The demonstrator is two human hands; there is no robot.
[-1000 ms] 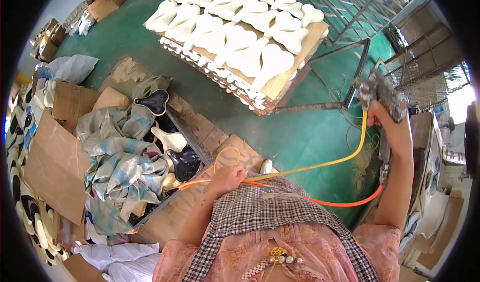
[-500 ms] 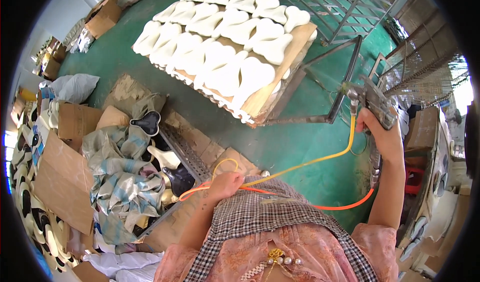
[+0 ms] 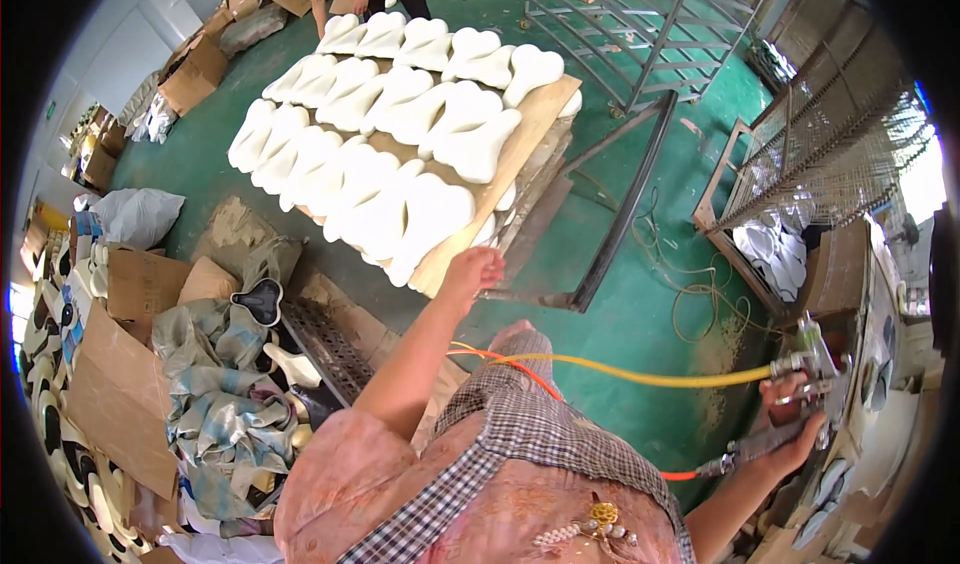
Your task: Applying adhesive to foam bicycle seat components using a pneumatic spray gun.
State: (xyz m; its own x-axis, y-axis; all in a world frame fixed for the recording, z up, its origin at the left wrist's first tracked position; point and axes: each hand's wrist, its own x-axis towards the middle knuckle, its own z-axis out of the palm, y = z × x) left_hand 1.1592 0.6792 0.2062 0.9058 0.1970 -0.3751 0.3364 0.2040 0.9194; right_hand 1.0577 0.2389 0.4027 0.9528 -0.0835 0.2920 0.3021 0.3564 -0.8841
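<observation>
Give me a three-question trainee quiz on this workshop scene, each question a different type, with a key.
1. True or false: the right hand holds a spray gun fed by a yellow hose.
2. The left hand reaches toward: A) the metal rack; B) the near corner of the wooden board carrying white moulded pieces; C) a cardboard box.
3. Fill in: the floor is painted ____.

Key: 1 true; 2 B; 3 green.
</observation>
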